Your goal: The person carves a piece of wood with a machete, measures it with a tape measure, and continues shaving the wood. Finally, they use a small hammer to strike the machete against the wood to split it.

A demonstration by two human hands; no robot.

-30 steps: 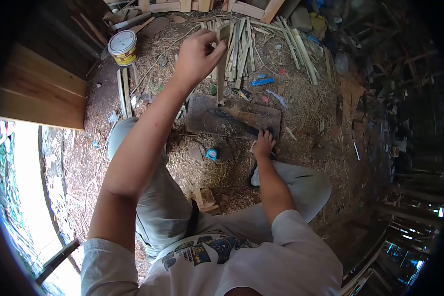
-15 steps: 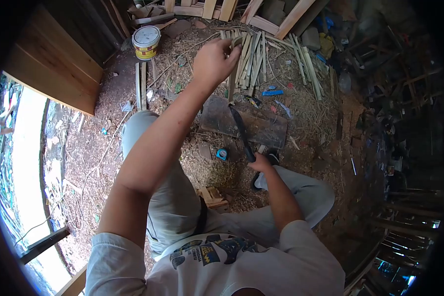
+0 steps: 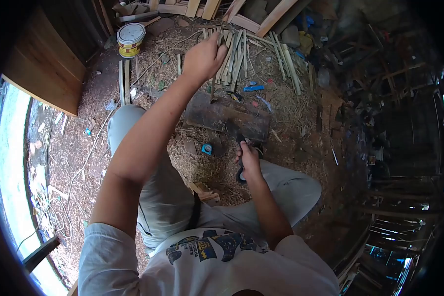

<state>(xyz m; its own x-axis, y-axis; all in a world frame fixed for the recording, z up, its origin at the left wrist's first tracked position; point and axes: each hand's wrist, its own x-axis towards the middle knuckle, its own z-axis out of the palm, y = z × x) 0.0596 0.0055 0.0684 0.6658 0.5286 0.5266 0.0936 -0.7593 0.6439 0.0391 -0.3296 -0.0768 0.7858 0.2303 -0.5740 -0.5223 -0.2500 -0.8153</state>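
My left hand is raised ahead of me, its fingers closed on the top of a bamboo strip. The strip stands nearly upright with its lower end at a dark wooden board, and my hand covers much of its length. Closer to my body, my right hand is wrapped around the dark handle of a machete. Its dark blade points forward over the board and is hard to make out there. A blue tape measure lies on the ground between my legs.
Split bamboo strips lie in a pile beyond the board. A lidded paint bucket stands at the back left, near a wooden panel. A blue packet and wood shavings lie on the ground.
The machete's handle and my right hand have come nearer the board, the blade now lower over it. The strip stays in my left hand. The whole view has shifted slightly.
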